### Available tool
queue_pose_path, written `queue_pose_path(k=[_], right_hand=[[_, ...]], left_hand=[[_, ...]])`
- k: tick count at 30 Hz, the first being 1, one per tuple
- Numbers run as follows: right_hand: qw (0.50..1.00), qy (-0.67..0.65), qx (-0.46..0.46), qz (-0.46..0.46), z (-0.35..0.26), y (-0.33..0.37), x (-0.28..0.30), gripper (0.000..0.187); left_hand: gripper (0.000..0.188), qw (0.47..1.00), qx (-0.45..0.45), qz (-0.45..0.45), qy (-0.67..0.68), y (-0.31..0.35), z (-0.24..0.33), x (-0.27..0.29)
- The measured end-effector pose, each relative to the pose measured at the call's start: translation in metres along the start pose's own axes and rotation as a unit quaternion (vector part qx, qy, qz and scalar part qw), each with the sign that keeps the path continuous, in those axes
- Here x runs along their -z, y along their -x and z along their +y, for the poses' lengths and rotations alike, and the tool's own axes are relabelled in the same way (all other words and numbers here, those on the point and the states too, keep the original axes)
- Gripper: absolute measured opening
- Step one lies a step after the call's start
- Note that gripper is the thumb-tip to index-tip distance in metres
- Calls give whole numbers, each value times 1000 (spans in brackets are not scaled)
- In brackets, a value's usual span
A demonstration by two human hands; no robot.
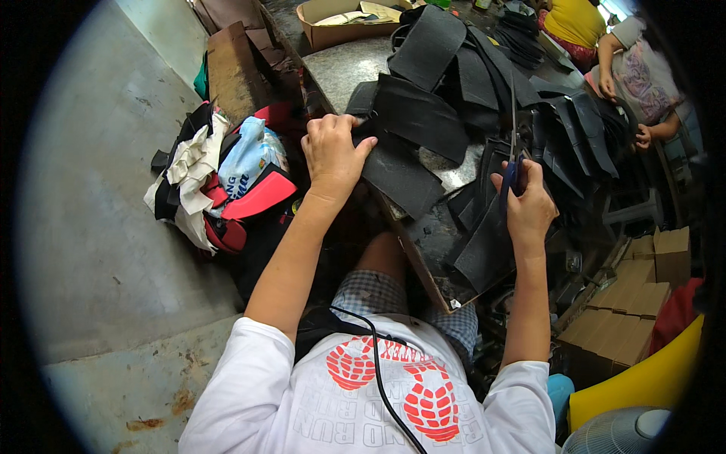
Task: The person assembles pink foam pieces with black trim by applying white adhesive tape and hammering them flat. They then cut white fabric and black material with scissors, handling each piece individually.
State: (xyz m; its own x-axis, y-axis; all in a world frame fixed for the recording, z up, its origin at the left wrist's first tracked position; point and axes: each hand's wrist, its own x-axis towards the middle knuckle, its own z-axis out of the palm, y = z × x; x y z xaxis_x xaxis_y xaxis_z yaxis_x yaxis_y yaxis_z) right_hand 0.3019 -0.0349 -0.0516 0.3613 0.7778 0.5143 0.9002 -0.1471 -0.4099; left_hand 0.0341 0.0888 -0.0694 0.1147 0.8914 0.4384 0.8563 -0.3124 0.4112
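My right hand (527, 204) is closed round the dark blue handles of a pair of scissors (514, 125), whose long blades point away from me over the black pieces. At the table's left edge, my left hand (333, 155) has its fingers curled, with the corner of a flat black sheet piece (404, 174) between thumb and forefinger. Another black piece (423, 117) lies just beyond it. Several more black sheets (484, 242) lie loosely over the near part of the worktable (344, 68), partly under my right hand.
Left of the table is a bundle of scraps (198, 159) with red and white pieces. A cardboard box (306, 19) stands at the back. At far right, a co-worker's hands (643, 136) are near stacked black pieces (586, 132). Brown cartons (624, 303) and a fan (620, 435) are lower right.
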Motion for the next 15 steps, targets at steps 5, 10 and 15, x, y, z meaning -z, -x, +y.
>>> queue_pose_path(k=[5, 10, 15], right_hand=[[848, -448, -26, -282, -34, 5, 18, 40], [702, -476, -77, -524, -51, 4, 22, 73], [676, -473, -71, -561, -54, 7, 18, 73]], left_hand=[[20, 873, 57, -47, 482, -23, -9, 25], [18, 740, 111, -151, 646, -29, -5, 61], [23, 764, 129, -202, 599, -13, -1, 71]])
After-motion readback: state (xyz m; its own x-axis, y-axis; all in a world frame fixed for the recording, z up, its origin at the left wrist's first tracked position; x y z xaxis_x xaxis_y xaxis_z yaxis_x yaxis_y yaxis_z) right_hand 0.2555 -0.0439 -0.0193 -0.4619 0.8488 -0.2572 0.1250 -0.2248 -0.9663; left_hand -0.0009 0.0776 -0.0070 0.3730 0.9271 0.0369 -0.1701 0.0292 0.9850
